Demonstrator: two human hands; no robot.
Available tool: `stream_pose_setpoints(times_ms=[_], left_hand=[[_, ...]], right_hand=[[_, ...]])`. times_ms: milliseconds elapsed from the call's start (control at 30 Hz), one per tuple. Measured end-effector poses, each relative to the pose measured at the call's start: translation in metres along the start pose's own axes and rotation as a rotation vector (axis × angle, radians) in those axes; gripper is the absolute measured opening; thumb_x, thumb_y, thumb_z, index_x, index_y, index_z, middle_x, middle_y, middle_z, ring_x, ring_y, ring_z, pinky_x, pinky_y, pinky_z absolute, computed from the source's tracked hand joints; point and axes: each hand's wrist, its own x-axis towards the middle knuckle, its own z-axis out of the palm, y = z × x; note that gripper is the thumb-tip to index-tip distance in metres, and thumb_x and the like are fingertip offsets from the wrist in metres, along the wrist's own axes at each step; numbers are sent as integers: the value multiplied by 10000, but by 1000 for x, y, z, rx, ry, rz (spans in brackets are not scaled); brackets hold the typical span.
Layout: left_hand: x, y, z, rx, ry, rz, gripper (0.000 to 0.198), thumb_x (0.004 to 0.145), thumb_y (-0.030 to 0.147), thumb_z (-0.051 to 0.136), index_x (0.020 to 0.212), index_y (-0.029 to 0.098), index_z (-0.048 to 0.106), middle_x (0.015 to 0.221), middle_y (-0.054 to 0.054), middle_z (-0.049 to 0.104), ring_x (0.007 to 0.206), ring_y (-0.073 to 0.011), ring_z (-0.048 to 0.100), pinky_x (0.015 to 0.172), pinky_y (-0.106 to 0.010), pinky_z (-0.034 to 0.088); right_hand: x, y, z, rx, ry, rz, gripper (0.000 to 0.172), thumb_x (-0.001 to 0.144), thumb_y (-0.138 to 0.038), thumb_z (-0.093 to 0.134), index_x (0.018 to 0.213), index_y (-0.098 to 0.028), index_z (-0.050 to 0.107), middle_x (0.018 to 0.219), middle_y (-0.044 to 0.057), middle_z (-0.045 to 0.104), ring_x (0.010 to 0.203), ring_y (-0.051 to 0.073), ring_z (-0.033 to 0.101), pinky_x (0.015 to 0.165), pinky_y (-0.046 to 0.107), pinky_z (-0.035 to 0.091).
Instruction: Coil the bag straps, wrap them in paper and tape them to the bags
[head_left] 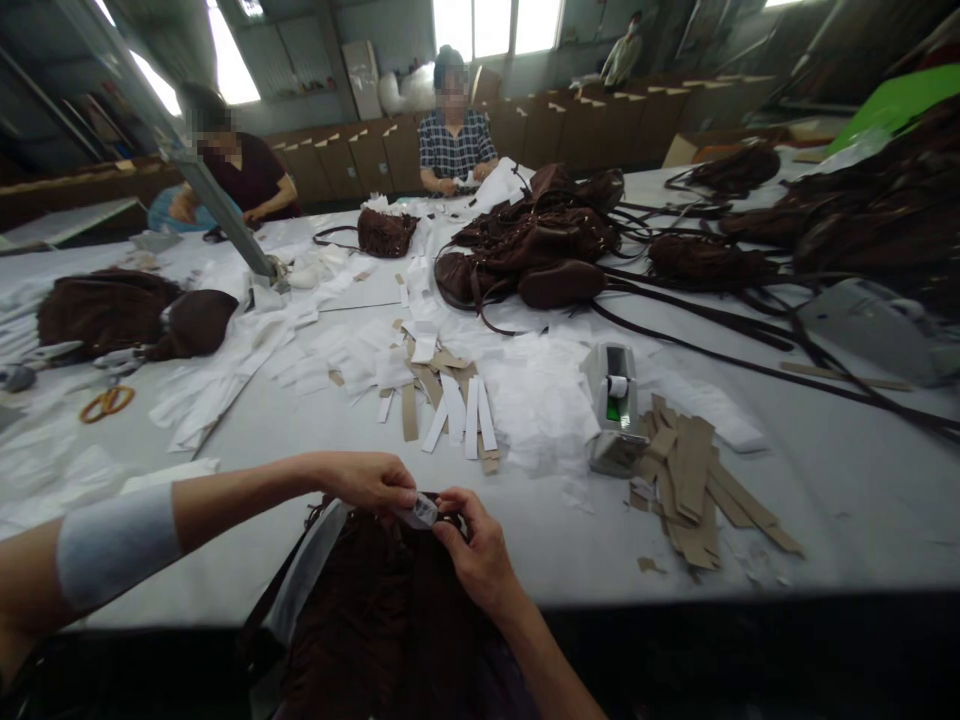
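Note:
My left hand (369,481) and my right hand (474,545) meet at the table's near edge. Both pinch a small pale wrapped piece (420,512) at the top of a dark brown fringed bag (382,610) that lies against my body. The left fingers are curled over the piece from the left. On the right hand, thumb and forefinger press it from the other side. A pale strip of wrapping (304,575) runs down the bag's left side. A white band covers my left forearm (112,550).
A tape dispenser (615,405) stands right of centre beside brown card strips (694,480). White paper strips (457,410) lie mid-table. Piles of brown bags (540,245) with long straps fill the far right. Orange scissors (107,402) lie left. Two people (454,140) work across the table.

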Motion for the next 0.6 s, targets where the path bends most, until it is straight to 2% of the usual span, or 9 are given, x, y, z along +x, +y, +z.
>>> stream_pose_setpoints(times_ms=[133,200,267,333,400,467,533,600], left_hand=[[14,13,17,366,236,144,377,890,415,451,641,172,595,506,18,459,457,-107,329,482,-245,252],[24,14,22,426,287,186,348,878,378,462,629,174,595,479,18,436,436,-105,293,473,-255,233],[32,13,22,384,257,173,364,868,377,465,590,169,573,455,21,412,424,-102,296,460,-253,233],[39,11,19,258,178,114,406,866,400,449,542,166,520,449,23,409,425,-101,333,454,-241,256],[40,7,15,100,93,82,402,867,422,433,566,167,506,482,27,433,448,-102,367,465,-229,293],[36,-1,13,-1,72,119,313,849,411,470,670,165,543,567,29,479,508,-108,407,500,-218,333],[25,-14,15,31,181,172,151,794,323,548,809,173,563,686,21,526,604,-126,456,565,-217,372],[9,-32,25,141,409,177,158,749,201,554,906,188,546,834,-14,555,733,-161,501,662,-244,410]], right_hand=[[1,1,1,85,-26,27,305,844,-268,584,1136,-225,509,894,15,661,838,176,614,830,316,476],[-1,1,-1,165,-49,56,331,859,-292,562,1175,-226,490,945,27,658,879,185,615,842,325,480],[-2,2,-3,261,-81,95,355,876,-309,516,1219,-224,485,1048,44,647,967,202,607,865,334,481],[-1,2,-5,281,-86,129,351,895,-327,473,1227,-221,514,1145,55,629,1058,219,584,916,350,463],[2,1,-4,185,-48,151,349,883,-342,513,1206,-216,555,1166,59,631,1088,232,571,953,362,440],[7,1,-2,64,-22,152,376,839,-333,599,1196,-217,577,1122,56,648,1043,232,585,932,355,444],[11,-1,-2,-31,-44,128,326,810,-316,637,1121,-218,629,1003,42,663,937,215,600,852,328,461],[14,-2,-4,-106,-78,92,181,826,-323,611,951,-211,679,857,22,638,815,188,586,759,297,454]])
